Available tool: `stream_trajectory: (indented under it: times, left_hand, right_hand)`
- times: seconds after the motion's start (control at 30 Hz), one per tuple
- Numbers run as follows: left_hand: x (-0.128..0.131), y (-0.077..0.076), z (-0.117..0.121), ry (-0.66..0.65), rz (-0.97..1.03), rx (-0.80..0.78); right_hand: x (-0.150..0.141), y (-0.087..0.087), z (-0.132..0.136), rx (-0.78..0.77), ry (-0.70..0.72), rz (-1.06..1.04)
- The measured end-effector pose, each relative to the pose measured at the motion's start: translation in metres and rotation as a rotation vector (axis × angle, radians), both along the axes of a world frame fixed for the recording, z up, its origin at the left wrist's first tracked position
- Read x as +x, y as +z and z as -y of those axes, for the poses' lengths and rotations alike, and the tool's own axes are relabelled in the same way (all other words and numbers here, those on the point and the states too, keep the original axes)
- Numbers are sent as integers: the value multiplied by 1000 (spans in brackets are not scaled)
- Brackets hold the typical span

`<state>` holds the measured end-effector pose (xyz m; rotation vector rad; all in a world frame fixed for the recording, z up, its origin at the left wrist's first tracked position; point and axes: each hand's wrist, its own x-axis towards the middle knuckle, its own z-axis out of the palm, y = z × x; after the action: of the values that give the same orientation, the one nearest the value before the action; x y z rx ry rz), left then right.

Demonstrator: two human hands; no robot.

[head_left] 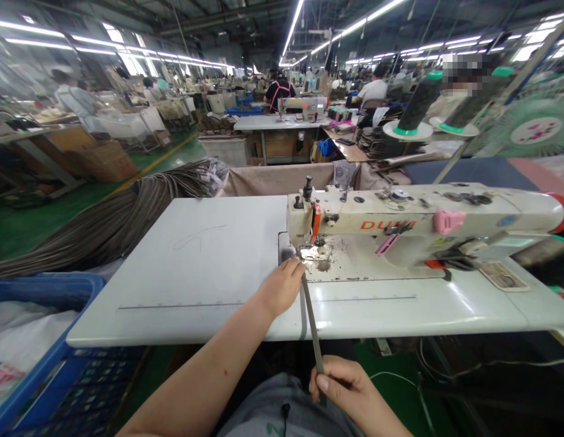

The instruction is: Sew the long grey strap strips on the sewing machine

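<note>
- Grey clothing [282, 409], 6 o'clock.
- Right hand [340, 377], 5 o'clock, pinches a flat, narrow grey-brown strip [312, 315], straight up to the left hand [284, 284], whose grip I cannot tell.
- Blue basket [59, 280], 8 o'clock.
- Sewing machine [423, 211], 3 o'clock.
- Strip bundle [109, 221], 9 o'clock.

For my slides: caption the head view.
Left hand at the sewing machine, right hand holding a narrow strip.

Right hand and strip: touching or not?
Touching. The head view shows the right hand closed around the strip, which shows again just below the thumb.
</note>
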<state>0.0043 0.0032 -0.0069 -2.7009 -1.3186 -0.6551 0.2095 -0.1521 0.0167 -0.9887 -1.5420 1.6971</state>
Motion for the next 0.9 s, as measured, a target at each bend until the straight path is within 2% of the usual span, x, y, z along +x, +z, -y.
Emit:
stream_trajectory:
  times: [0.23, 0.37, 0.57, 0.63, 0.77, 0.83, 0.9]
  left_hand:
    - [-2, -9, 0, 20, -57, 59]
    - [-3, -8, 4, -2, -65, 104]
    - [-3, -2, 4, -7, -50, 72]
    - [-2, -1, 4, 0, -48, 67]
    - [-2, -1, 4, 5, -50, 68]
    - [-2, -1, 5, 6, -56, 76]
    - [-2, -1, 4, 3, -64, 84]
  right_hand:
    - [5, -2, -1, 37, -25, -55]
    - [3, -3, -3, -4, -36, -81]
    - [-5, -3, -9, 12, -235, 95]
    - [-8, -3, -12, -32, -283, 79]
    - [-13, -2, -13, -259, -272, -116]
    - [-12, -2, -11, -288, -268, -159]
    - [-10, -3, -9, -256, -231, -135]
